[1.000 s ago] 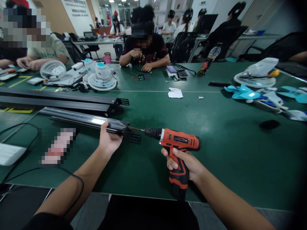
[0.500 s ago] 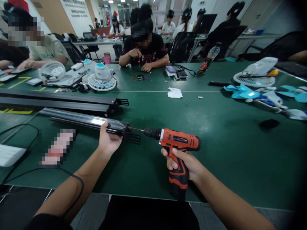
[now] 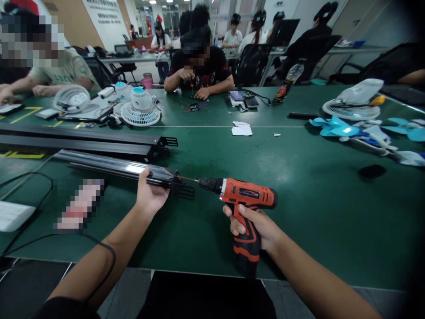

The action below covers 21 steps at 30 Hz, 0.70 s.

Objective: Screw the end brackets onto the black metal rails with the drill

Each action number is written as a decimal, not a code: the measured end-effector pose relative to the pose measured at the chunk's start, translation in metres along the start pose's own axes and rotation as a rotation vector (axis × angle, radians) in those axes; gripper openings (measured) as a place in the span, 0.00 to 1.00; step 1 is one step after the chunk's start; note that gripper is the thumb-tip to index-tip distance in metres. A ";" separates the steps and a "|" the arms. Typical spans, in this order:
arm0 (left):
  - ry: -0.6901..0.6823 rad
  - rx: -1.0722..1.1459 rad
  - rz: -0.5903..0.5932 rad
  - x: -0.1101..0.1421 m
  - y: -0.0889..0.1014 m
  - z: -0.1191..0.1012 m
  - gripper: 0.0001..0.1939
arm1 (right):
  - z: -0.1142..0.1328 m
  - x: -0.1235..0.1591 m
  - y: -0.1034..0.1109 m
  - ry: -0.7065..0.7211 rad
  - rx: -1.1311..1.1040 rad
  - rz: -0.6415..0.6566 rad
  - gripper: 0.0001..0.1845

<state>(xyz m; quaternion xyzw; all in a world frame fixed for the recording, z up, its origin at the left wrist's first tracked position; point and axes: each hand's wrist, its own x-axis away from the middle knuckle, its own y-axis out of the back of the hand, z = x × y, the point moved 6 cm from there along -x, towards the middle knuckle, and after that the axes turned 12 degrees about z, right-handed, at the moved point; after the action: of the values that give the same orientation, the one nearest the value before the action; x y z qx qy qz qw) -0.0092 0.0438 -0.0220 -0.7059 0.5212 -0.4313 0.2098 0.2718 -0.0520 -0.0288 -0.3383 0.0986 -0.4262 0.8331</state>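
Well, from the head camera I can see the left hand [image 3: 152, 195] closed around a long, glossy black metal profile [image 3: 116, 164], gripping close to its right end, thumb over the top and the other fingers tucked underneath. The profile lies over the left half of the green bench [image 3: 308, 230], nearer the front edge than the back, and a slotted black end bracket [image 3: 184, 191] sticks out past the hand.

The right hand [image 3: 262, 226] has its fingers wrapped firmly round the handle of an orange-and-black cordless drill [image 3: 249, 194], held upright above the middle of the front edge. The drill points left, and its thin, reddish long bit [image 3: 188, 179] reaches the end of the profile; whether the tip is in a screw or a hole I can't tell.

Just behind the profile, two long black metal bars [image 3: 83, 141] run in from the bench's left edge. In front of it lies a flat dark-edged device with a blurred pink face [image 3: 81, 204], and towards the front left corner sits a white plastic box [image 3: 15, 216]. A thin black cable [image 3: 111, 248] loops over the left forearm.

Further back there's a white plastic fan part [image 3: 141, 110], left of some torn white paper [image 3: 241, 129]. Light-blue plastic fan blades [image 3: 335, 126] lie by the right edge, and a person in a black shirt [image 3: 212, 66] leans on the far edge.
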 end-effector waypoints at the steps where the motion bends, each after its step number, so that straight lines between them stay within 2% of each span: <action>1: -0.001 0.000 0.001 0.000 0.000 0.000 0.17 | 0.000 0.000 0.000 0.002 0.000 -0.001 0.23; 7: -0.019 -0.013 0.039 0.000 -0.003 0.000 0.16 | -0.001 -0.001 -0.001 -0.012 -0.025 -0.002 0.24; 21: -0.033 0.026 0.037 -0.003 -0.001 0.001 0.16 | -0.001 0.000 0.000 -0.014 -0.014 0.022 0.24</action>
<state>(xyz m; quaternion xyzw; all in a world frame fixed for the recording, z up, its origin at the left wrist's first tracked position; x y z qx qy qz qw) -0.0082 0.0464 -0.0230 -0.7005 0.5249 -0.4222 0.2356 0.2711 -0.0523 -0.0296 -0.3460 0.0992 -0.4141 0.8361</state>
